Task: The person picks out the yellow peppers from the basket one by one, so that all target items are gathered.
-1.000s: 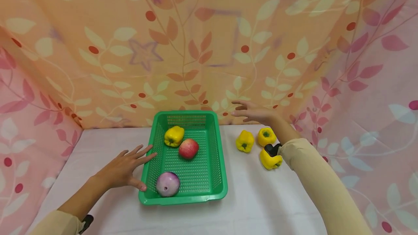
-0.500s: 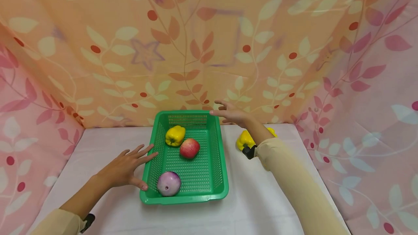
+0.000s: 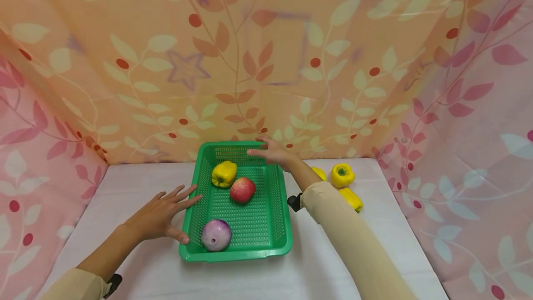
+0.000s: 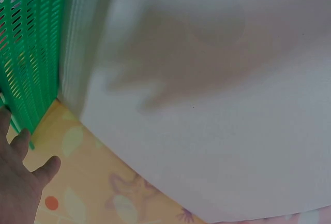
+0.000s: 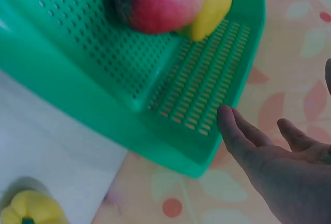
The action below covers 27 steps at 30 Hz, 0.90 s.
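A green plastic basket [image 3: 237,256] stands on the table, holding a yellow bell pepper [image 3: 224,173], a red apple [image 3: 243,190] and a round purple-white eggplant [image 3: 216,235]. My left hand [image 3: 160,214] spreads its fingers at the basket's left rim, with nothing in it. Over the far right corner of the basket hangs my right hand [image 3: 275,153], fingers loosely extended and holding nothing. In the right wrist view, its fingers [image 5: 235,133] overlap the basket's far rim. The apple [image 5: 160,1] lies beside the pepper [image 5: 213,8] there.
Right of the basket lie more yellow bell peppers: one at the back [image 3: 343,175], one nearer [image 3: 351,199], and one [image 3: 319,173] partly hidden by my right forearm. A white cloth covers the table [image 3: 137,177]. Patterned curtains [image 3: 233,59] enclose the back and sides.
My right hand has moved left from above the loose peppers to the basket's far right corner, its fingers still loose. The left hand and the basket's contents stay in place.
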Each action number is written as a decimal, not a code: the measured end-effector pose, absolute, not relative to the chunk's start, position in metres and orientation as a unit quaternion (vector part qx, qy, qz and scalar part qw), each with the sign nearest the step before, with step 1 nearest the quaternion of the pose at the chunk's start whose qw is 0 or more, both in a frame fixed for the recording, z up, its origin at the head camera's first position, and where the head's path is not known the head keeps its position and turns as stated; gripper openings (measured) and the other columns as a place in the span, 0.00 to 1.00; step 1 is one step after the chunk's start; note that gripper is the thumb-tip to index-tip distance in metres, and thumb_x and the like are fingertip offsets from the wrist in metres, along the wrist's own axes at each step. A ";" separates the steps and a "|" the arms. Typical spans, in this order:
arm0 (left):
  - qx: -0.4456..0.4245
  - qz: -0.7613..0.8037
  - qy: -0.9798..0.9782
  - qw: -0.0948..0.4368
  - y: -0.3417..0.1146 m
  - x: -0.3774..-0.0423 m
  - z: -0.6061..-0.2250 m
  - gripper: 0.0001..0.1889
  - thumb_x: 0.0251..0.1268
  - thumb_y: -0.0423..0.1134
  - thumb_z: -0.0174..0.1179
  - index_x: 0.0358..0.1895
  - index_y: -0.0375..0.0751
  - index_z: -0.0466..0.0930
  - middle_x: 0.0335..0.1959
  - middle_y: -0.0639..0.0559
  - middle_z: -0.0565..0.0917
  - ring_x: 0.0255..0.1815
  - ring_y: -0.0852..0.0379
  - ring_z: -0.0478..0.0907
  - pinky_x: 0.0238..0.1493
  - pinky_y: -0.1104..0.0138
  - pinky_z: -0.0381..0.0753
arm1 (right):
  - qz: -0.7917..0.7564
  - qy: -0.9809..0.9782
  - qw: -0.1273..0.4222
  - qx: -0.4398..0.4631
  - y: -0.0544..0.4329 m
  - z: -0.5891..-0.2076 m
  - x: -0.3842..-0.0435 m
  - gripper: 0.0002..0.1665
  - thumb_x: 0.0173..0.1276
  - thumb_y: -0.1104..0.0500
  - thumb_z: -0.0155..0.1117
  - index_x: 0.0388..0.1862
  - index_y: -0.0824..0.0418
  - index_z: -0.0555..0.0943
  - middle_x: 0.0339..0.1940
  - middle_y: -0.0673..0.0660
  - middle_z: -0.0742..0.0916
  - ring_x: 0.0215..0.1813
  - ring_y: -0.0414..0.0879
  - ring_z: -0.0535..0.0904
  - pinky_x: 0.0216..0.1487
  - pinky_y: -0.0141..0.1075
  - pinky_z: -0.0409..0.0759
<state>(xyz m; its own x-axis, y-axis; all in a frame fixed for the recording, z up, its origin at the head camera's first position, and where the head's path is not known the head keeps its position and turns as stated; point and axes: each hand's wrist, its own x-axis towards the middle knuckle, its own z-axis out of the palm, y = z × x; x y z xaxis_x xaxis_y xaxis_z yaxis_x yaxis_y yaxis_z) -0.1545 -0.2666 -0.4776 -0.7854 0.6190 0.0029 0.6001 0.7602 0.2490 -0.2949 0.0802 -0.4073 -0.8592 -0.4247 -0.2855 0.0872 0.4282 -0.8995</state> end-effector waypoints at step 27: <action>0.326 0.121 0.937 0.034 -0.268 -0.154 -0.477 0.57 0.40 0.76 0.66 0.75 0.48 0.65 0.77 0.42 0.61 0.74 0.29 0.58 0.59 0.27 0.63 | -0.502 0.829 0.232 -0.081 0.020 -0.459 -0.286 0.49 0.68 0.46 0.68 0.79 0.61 0.57 0.79 0.66 0.61 0.79 0.60 0.55 0.75 0.51 0.60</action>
<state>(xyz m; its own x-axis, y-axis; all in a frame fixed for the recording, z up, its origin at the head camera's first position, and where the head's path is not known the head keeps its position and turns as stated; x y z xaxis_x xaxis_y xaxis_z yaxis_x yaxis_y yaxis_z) -0.1540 -0.2680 -0.4772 -0.7856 0.6186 0.0155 0.6023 0.7587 0.2481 -0.2861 0.0204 -0.4589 -0.8789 -0.3677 -0.3039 0.0983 0.4838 -0.8697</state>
